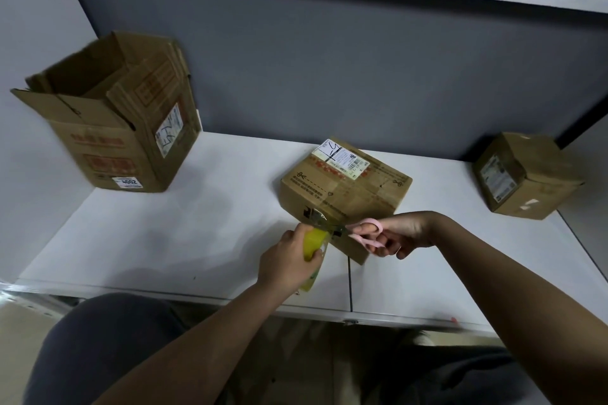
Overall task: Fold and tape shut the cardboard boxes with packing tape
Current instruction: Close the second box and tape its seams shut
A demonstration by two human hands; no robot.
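Scissors with pink handles, held in the right hand, point leftward toward a short span of packing tape stretched between the near corner of the closed middle box and the yellow tape roll. The left hand grips the roll, its fingers curled round it, just left of and slightly below the box corner. The fingers of the right hand are threaded through and wrapped about the scissor loops; the dark blades appear to sit at the tape, but whether they are parted or closed cannot be told.

The coming cut turns on one relation: the taut strip runs roughly from the box corner down-left to the roll, and the blades meet it crosswise from the right. The right hand is the nearer to the box, the left the nearer to the roll, so the strip lies between them.

The middle box lies flat on the white tabletop, near its front edge, flaps folded down, a white label and printed scissor marks on its upper face. It looks shallow, creased and reused. An open tall box stands well apart at the far left with flaps raised, seemingly still to be folded; a small closed box sits well apart at the far right.
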